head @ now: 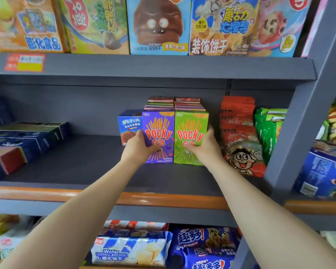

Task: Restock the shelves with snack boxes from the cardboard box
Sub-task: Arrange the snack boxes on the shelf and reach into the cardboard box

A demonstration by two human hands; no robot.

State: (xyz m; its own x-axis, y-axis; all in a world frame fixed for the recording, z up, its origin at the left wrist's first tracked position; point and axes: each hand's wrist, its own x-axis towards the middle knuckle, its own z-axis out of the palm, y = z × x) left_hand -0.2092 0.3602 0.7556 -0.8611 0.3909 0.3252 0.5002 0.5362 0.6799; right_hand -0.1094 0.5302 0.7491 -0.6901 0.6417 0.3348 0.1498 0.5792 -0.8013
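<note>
On the middle shelf (pixel 81 162), two snack boxes stand upright side by side at the front of their rows. The left hand (pixel 137 147) grips the purple box (pixel 159 133) at its lower left edge, and the right hand (pixel 204 147) grips the green box (pixel 190 133) at its lower right edge. A blue box (pixel 127 126) stands just left, red bags (pixel 239 133) to the right.

Bright, even light from the front; soft shadow under the upper shelf (pixel 144 66). Centre sharp, edges blurred, and the shelf lines bow from wide-angle distortion.
</note>
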